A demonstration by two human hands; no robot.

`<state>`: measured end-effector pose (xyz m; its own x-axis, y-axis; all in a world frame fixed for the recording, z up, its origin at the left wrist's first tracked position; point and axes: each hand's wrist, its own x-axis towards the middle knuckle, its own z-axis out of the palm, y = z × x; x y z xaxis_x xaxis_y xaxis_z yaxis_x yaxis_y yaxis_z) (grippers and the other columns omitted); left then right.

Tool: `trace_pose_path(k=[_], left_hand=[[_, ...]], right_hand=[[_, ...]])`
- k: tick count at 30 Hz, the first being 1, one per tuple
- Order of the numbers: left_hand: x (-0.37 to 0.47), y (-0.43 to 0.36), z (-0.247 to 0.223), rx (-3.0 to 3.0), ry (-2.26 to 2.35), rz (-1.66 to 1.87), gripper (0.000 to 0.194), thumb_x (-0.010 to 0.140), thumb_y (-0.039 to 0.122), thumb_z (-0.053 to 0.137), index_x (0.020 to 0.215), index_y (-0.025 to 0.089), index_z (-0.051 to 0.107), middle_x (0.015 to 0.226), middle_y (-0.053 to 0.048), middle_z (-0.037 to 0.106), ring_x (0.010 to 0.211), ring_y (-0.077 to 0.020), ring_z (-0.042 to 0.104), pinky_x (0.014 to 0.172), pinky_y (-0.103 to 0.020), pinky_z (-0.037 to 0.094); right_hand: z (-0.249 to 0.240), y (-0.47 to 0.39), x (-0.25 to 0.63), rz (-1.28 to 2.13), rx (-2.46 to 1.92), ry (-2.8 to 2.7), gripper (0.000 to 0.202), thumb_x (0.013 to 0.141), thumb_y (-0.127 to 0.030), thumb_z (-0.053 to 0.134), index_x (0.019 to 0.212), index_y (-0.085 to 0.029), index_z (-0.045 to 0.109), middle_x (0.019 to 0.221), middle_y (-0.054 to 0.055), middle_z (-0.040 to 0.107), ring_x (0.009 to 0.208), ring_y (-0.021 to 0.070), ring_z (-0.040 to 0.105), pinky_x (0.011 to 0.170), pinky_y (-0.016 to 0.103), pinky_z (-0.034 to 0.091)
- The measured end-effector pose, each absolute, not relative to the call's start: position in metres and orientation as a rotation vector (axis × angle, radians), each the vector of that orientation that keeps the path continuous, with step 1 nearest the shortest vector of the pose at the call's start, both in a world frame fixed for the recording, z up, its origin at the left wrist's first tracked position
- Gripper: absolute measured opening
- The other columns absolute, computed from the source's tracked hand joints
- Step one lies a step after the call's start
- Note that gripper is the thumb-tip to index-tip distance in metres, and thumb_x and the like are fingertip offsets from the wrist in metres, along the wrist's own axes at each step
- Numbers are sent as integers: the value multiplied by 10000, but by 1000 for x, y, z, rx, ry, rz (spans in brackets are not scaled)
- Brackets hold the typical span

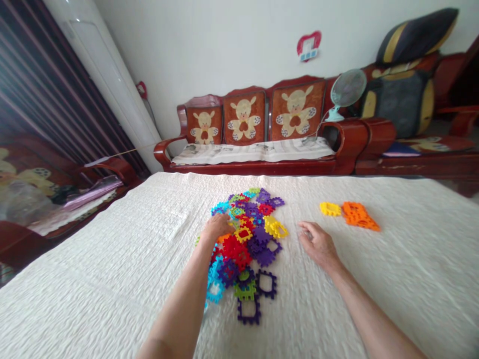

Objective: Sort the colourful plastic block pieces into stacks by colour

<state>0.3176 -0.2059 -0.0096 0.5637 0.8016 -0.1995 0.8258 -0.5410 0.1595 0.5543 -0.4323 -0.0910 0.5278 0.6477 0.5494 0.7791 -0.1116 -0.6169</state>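
Note:
A heap of colourful plastic interlocking blocks [237,249] in red, purple, blue, green and yellow lies on the white quilted cover [123,269]. My left hand [217,227] rests on the heap's left side, fingers stretched over the pieces and partly hidden; an orange block [224,238] shows just under it. To the right of the heap, my right hand [317,244] hovers low over the cover with loosely bent fingers, thumb apart, nothing in it. Nearest to it in the heap are yellow blocks [275,227]. Farther right lie a yellow block [330,209] and joined-looking orange blocks [359,215].
Behind the covered surface stands a wooden sofa [258,167] with bear-patterned cushions [243,119]. A small fan [348,89] sits at its right end, beside a dark padded seat [400,102]. Another wooden seat [112,172] is at the left, near dark curtains [56,80].

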Motion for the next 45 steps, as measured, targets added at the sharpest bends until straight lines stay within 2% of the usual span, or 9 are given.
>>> trace_pose_path(k=[4, 8, 18, 28, 34, 37, 40, 45], left_hand=[[322, -206, -11, 2550, 1365, -175, 502, 720, 424, 679, 1194, 263, 640, 1158, -82, 683, 1066, -235, 623, 871, -296, 466], [322, -199, -4, 2600, 1319, -193, 404, 707, 451, 693, 1061, 255, 701, 1018, -53, 717, 965, -214, 642, 819, -283, 471], [316, -199, 18, 2644, 1157, -233, 215, 719, 399, 659, 734, 203, 746, 708, -10, 701, 739, -166, 620, 619, -214, 424], [329, -206, 33, 2668, 1232, 95, 274, 775, 301, 538, 853, 170, 766, 747, -50, 713, 711, -154, 616, 640, -220, 410], [357, -223, 26, 2458, 1030, 330, 391, 836, 386, 435, 824, 148, 744, 690, -5, 656, 687, -137, 583, 595, -209, 393], [360, -226, 18, 2557, 1189, 186, 339, 817, 305, 448, 777, 138, 740, 681, -35, 662, 690, -152, 592, 620, -227, 401], [358, -226, 4, 2643, 1266, -55, 281, 786, 250, 481, 796, 154, 745, 757, -67, 696, 754, -171, 626, 660, -232, 424], [358, -224, -14, 2700, 1194, -79, 297, 797, 407, 534, 943, 231, 724, 908, -60, 706, 914, -210, 643, 726, -247, 461]], right_hand=[[-91, -432, 554, -168, -1823, -1192, 282, 785, -269, 470, 990, -192, 648, 974, 89, 700, 868, 206, 667, 799, 330, 524], [-91, -432, 555, -167, -1824, -1201, 264, 785, -263, 472, 968, -195, 650, 976, 90, 698, 908, 212, 660, 822, 332, 516], [-91, -433, 556, -172, -1832, -1217, 252, 796, -265, 471, 957, -196, 653, 966, 84, 694, 918, 211, 653, 837, 337, 510], [-90, -433, 554, -142, -1826, -1210, 245, 800, -263, 473, 942, -199, 662, 959, 80, 692, 901, 205, 653, 825, 340, 516], [-86, -434, 552, -127, -1826, -1209, 240, 804, -272, 473, 936, -196, 659, 953, 79, 690, 887, 201, 653, 826, 338, 516], [-86, -434, 552, -131, -1824, -1213, 238, 801, -264, 475, 937, -199, 659, 951, 80, 689, 892, 206, 652, 829, 343, 515], [-86, -433, 552, -143, -1817, -1217, 239, 791, -253, 479, 936, -204, 662, 945, 77, 691, 895, 209, 653, 831, 343, 514], [-88, -433, 553, -156, -1819, -1223, 241, 791, -246, 471, 936, -206, 659, 952, 75, 693, 902, 206, 652, 831, 331, 512]])
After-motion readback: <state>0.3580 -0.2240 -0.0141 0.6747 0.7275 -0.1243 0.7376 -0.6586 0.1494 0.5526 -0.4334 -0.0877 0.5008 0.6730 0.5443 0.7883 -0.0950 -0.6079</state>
